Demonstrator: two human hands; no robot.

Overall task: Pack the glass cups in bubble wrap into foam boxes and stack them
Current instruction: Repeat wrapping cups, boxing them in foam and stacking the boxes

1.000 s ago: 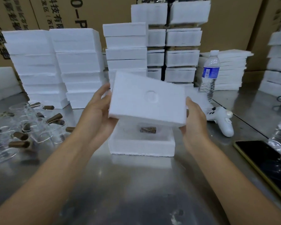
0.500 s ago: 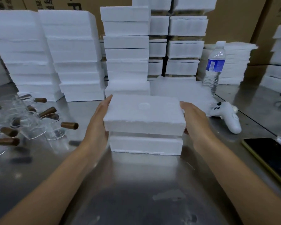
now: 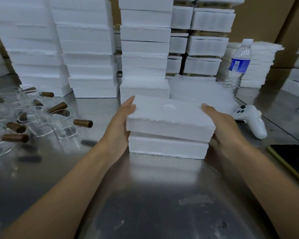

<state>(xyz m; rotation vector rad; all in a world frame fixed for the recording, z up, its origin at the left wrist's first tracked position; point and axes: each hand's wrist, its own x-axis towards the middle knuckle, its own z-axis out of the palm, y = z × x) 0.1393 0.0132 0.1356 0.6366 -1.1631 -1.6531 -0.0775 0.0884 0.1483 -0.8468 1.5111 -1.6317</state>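
Observation:
A white foam lid (image 3: pixel 169 119) sits on the white foam box base (image 3: pixel 167 149) at the middle of the steel table. My left hand (image 3: pixel 123 123) grips the lid's left side, thumb on top and fingers round the edge. My right hand (image 3: pixel 223 125) grips its right side the same way. What lies inside the box is hidden. Several clear glass cups with brown handles (image 3: pixel 41 118) lie on the table to the left.
Tall stacks of foam boxes (image 3: pixel 90 54) stand along the back. A water bottle (image 3: pixel 238 64) and a white game controller (image 3: pixel 252 119) are at the right, with a dark phone (image 3: pixel 293 161) near the right edge. Bare steel table (image 3: pixel 145 195) lies in front.
The lid was held tilted above the open base, where a brown handle showed. Both hands have brought it down onto the base, which is now covered.

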